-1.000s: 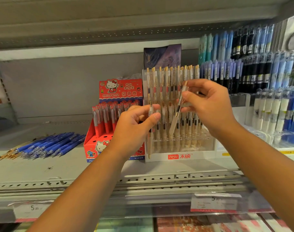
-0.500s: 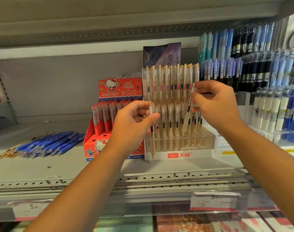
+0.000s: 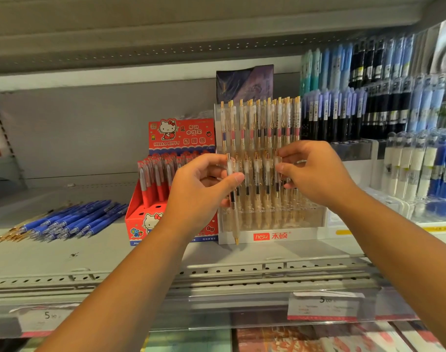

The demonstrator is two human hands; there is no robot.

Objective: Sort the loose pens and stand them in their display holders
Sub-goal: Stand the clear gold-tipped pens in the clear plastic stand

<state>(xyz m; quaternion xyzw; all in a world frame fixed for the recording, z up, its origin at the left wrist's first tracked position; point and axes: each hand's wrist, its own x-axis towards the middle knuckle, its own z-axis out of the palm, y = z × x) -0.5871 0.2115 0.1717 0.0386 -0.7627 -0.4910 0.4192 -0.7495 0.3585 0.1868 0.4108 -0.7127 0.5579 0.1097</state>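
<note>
Now, left hand (image 3: 204, 191): we pinch a clear pen (image 3: 232, 199) between thumb and fingers. It hangs upright with its gold tip down, just in front of the holder's left end, and is not yet in a slot.
Right hand (image 3: 316, 174): our thumb and curled fingers close on the top of a front-row pen (image 3: 277, 189), which stands upright among its neighbours.
What changed: a second ago we held this right-hand pen tilted and raised in front of the rows. It has since swung upright and dropped into line towards the right of the front row. The left hand's pen has barely moved.
What it means: we judge this pen seated or nearly so, though our fingers hide how deep it sits. The right hand has not let go, and the left hand's pen looks to be next.
Display holder (image 3: 303, 235): clear and tiered with a white base, it stands on the shelf (image 3: 90, 252) and carries two rows of matching pens.
Loose blue pens (image 3: 67, 221): a pile lies flat at the shelf's far left, well apart from both hands and unsorted.
Red box (image 3: 181, 134): it has a cartoon-cat print, stands just left of the holder, and holds red pens.
</note>
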